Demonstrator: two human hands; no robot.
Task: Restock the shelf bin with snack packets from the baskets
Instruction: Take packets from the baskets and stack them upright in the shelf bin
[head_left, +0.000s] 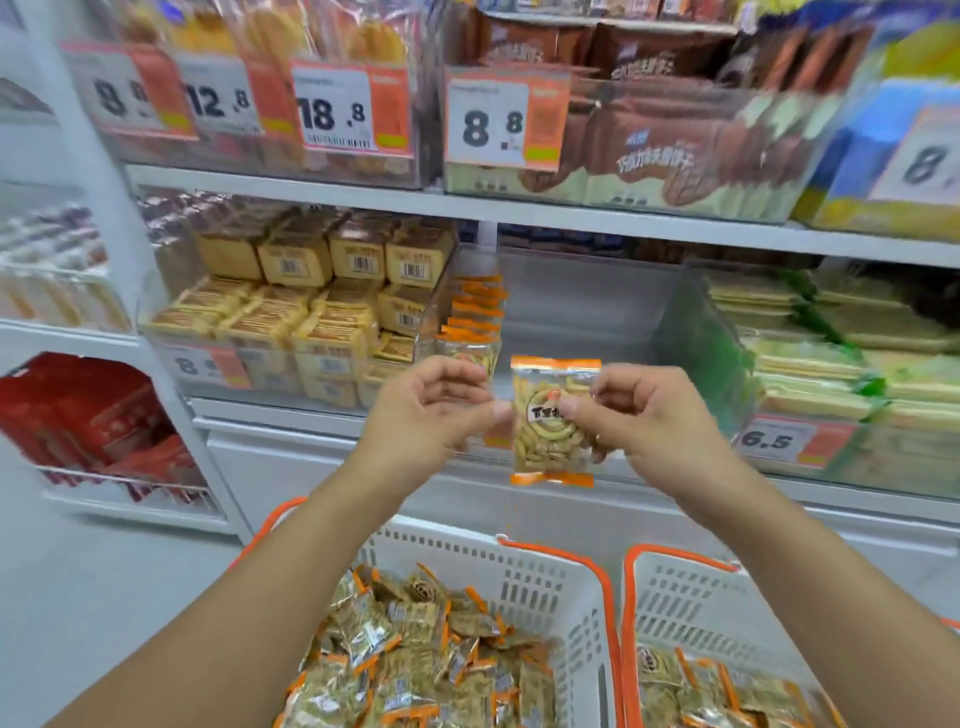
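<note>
Shelf bin (582, 312), a clear-walled compartment on the middle shelf (519, 210), stands far behind the hands, with a short row of orange-edged packets (475, 312) upright against its left wall and bare space to their right. Two white baskets with orange rims sit near the bottom of the view: the left basket (519, 566) is heaped with the same snack packets, and the right basket (691, 587) holds a thinner layer. Between baskets and bin, both forearms reach forward. Right hand (644, 415) pinches one snack packet (550, 421) by its right edge, thumb and forefinger curled onto the wrapper, holding it upright in the air just in front of the bin. Left hand (431, 405) is just beside the packet's left edge, its fingers loosely curled; whether the fingertips touch the wrapper cannot be told.
</note>
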